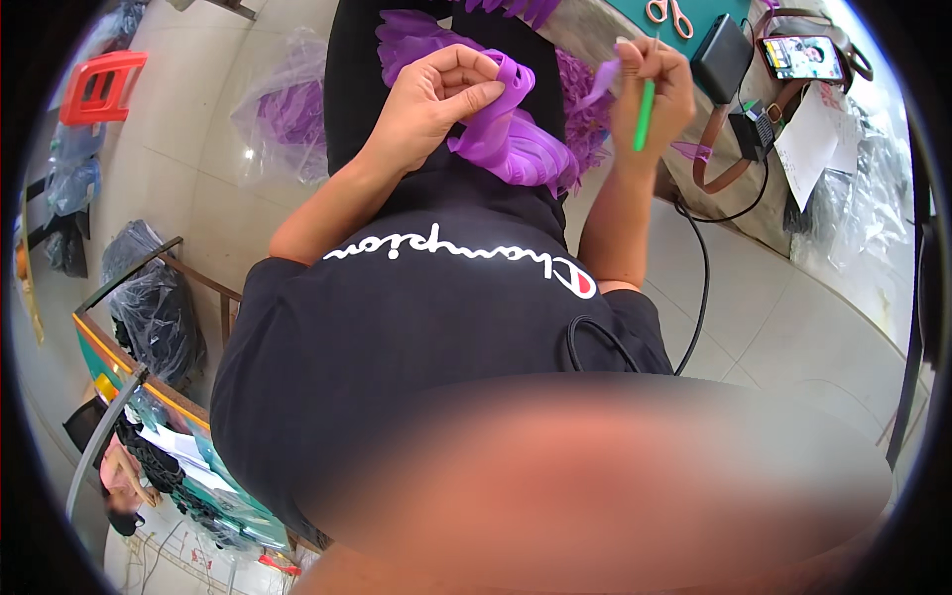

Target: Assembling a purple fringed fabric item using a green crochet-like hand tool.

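Note:
My left hand (428,104) is closed, pinching the looped end of a smooth purple material (511,149) between thumb and fingers. The rest of that material hangs in soft folds over my lap. Off to the right, my raised right hand (656,94) is closed round a slim tool with a green handle (645,116); the kind of tool is unclear. A small purple strip (600,84) shows beside its fingertips, slightly blurred, and I cannot tell whether the fingers grip it. More purple pieces (412,38) with cut or frilled edges lie on my thighs.
Scissors (680,22) lie on a green mat at the top right. Nearby are a black box (721,58), a phone (801,58), papers (813,139) and a cable (706,273). A clear bag (288,114) holding purple pieces and a red stool (102,87) stand left. Another person (121,486) sits lower left.

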The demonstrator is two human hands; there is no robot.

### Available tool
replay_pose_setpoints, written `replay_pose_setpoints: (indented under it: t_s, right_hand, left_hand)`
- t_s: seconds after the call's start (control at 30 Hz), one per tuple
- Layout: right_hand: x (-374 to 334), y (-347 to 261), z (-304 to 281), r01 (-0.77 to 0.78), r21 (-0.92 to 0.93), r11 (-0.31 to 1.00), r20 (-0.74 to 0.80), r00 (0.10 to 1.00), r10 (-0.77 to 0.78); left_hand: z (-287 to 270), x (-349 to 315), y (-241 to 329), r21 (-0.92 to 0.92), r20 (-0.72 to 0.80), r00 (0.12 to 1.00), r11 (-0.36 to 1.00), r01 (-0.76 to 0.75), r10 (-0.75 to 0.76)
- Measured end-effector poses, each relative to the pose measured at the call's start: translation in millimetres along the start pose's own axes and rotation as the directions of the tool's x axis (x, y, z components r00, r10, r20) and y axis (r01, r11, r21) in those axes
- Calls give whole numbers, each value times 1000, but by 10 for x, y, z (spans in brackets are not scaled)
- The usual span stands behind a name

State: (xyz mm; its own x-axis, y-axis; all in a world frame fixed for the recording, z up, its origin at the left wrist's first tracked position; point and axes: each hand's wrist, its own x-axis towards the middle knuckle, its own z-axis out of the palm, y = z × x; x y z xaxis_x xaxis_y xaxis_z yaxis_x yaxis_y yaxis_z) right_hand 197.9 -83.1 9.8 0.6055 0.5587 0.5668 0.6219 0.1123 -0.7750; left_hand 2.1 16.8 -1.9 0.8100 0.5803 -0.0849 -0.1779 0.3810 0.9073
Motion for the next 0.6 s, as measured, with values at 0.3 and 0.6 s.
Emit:
replay_pose_setpoints:
  t_s: [0.3,0.6]
  right_hand:
    - [-290,-196,-353,-199,-5,980,307,932,190]
    - [-682,22,-332,-753,23,658,697,484,529]
  left_hand:
    - [-47,-35,-6,-85,-21,998,995,52,-54]
    - [-373,73,226,-714,245,898,559,422,-366]
